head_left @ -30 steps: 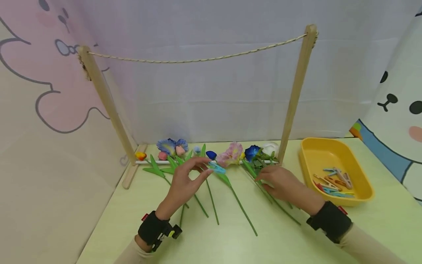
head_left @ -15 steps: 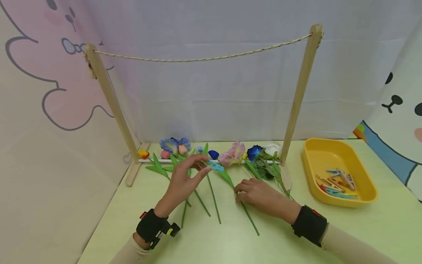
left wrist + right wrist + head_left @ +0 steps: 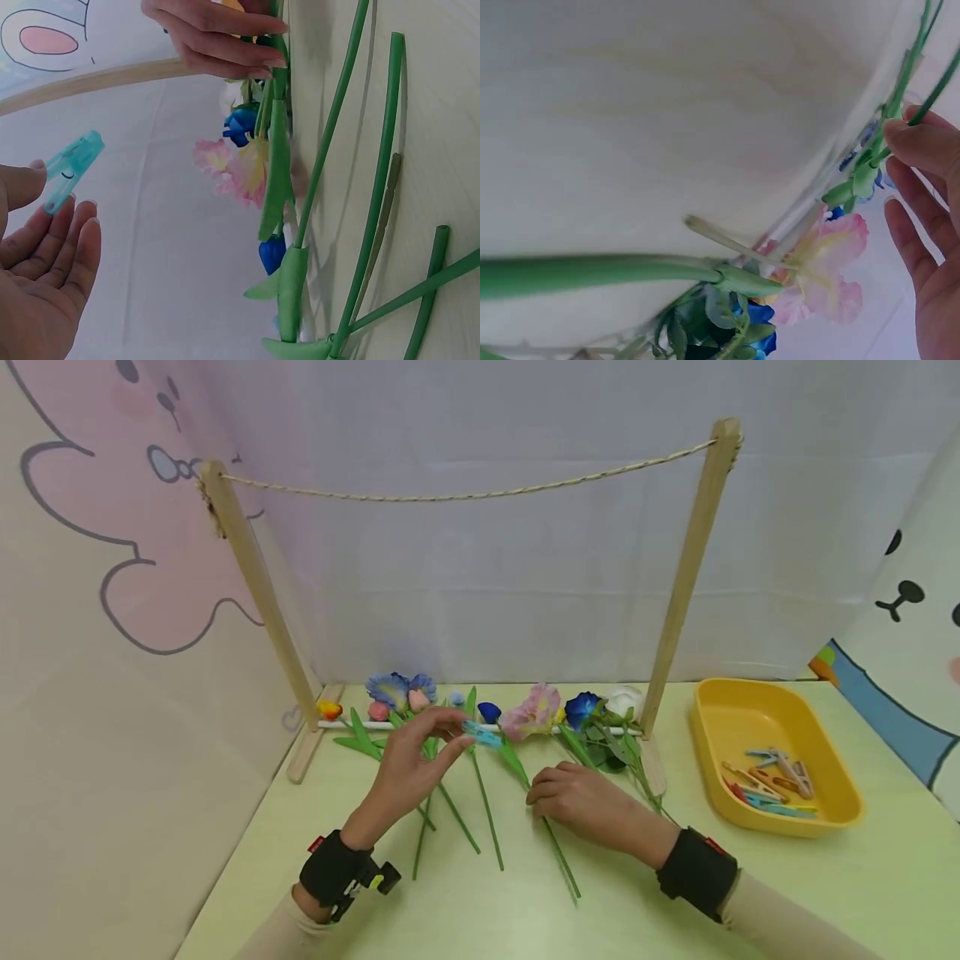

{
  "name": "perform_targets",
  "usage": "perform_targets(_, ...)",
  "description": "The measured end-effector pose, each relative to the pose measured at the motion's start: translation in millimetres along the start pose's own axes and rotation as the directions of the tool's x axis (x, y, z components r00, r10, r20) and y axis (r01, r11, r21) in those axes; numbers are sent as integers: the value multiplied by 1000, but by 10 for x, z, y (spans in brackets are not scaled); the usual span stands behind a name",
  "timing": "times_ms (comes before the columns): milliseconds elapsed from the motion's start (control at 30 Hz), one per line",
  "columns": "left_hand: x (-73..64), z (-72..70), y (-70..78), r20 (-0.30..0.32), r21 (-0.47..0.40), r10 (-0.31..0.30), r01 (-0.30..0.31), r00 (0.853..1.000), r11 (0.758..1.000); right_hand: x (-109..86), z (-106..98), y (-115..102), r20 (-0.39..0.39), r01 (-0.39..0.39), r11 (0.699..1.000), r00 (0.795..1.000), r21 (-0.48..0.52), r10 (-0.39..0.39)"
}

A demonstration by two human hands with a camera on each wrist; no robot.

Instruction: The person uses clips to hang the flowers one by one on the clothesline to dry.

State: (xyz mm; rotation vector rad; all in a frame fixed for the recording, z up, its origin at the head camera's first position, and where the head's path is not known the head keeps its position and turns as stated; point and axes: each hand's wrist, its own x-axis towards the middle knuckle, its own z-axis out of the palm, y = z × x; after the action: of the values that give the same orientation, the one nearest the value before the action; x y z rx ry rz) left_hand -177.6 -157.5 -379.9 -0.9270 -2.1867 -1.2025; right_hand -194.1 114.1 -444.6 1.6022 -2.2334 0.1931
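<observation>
My left hand (image 3: 412, 768) pinches a light blue clothespin (image 3: 482, 734) between thumb and fingers, held up over the flowers. In the left wrist view the clothespin (image 3: 73, 171) shows its full length, well apart from the stems. My right hand (image 3: 592, 810) is low over the table, pinching the green stem (image 3: 558, 856) of a dark blue tulip (image 3: 489, 712). In the right wrist view the thumb and a finger of my right hand (image 3: 934, 172) meet on that stem (image 3: 937, 90). The tulip's long leaf (image 3: 513, 762) runs up toward its bud.
Other artificial flowers lie in a row, including a pink bloom (image 3: 531, 712) and a blue rose (image 3: 583, 710). Behind them stands a wooden frame, its rope (image 3: 450, 497) strung between two posts (image 3: 690, 577). At right, a yellow basin (image 3: 731, 718) holds several clothespins (image 3: 780, 777).
My right hand has moved left from the flowers at right to the blue tulip's stem and now pinches it; the stem's lower end has shifted slightly left. My left hand keeps the clothespin.
</observation>
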Motion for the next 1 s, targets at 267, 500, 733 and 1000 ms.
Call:
perform_targets(267, 30, -264, -117, -23, 10, -11, 12, 1000, 1000, 344, -366, 140, -253, -16, 990, 966, 138, 51)
perform_targets(500, 110, -564, -199, -38, 127, -9, 13, 999, 992, 649, -700, 311, -341, -79, 972, 927, 223, 154)
perform_targets(733, 268, -854, -164, -42, 174, 55, -47, 998, 984, 885, -852, 446, -444, -59, 945, 873, 320, 205)
perform_targets(1000, 565, -1281, 219, -100, 240, 69, -43, 993, 970, 1193, -1008, 493, -472, -36, 925, 852, 379, 226)
